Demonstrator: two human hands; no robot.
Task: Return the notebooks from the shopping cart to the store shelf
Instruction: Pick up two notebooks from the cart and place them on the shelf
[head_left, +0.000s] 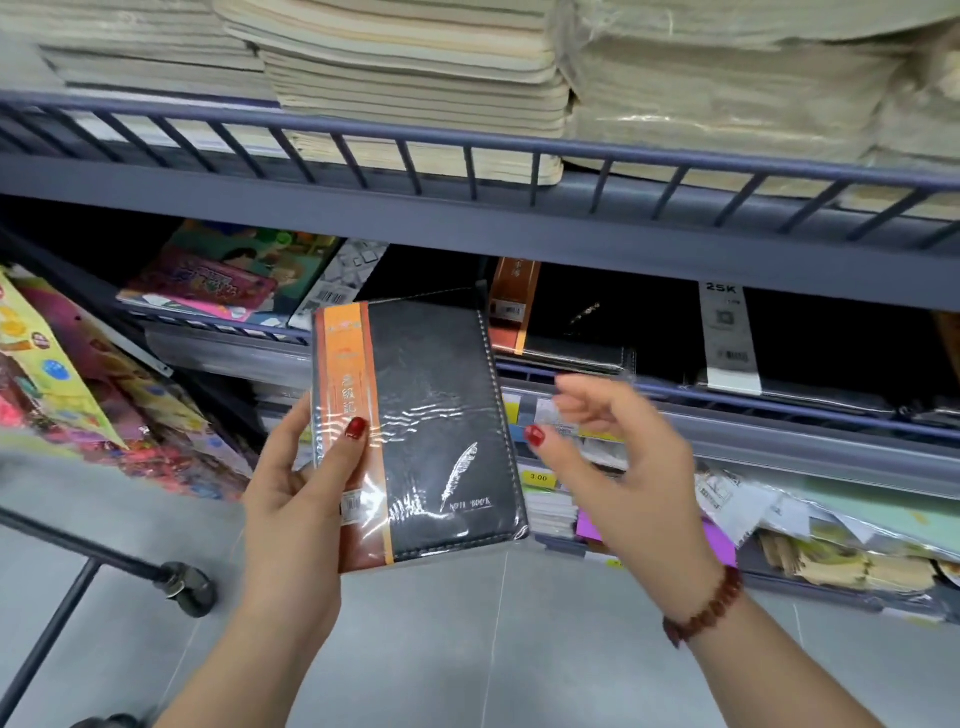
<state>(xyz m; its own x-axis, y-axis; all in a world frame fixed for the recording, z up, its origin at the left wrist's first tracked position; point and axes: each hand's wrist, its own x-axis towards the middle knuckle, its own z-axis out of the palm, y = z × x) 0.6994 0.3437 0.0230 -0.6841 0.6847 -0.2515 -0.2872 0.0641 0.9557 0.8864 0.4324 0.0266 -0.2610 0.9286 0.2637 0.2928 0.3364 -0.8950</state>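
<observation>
- Holding the black notebook (441, 410) upright in front of the shelves, our left hand (296, 488) curls round its orange-banded spine, with the thumb on the cover.
- Our right hand (623, 462), blurred, hovers just beside the notebook's right edge, fingers loosely spread and gripping nothing.
- Similar black notebooks (571, 327) lie on the middle shelf (753, 400) behind.
- We note a cart wheel (188, 588) at lower left.

You see everything through one wide-angle camera on your head. It faces forward and down at the store shelf (519, 223), so close that its tiers fill the upper frame. Your left hand (296, 499) and right hand (623, 467) sit near the lens, above the floor (467, 649).
</observation>
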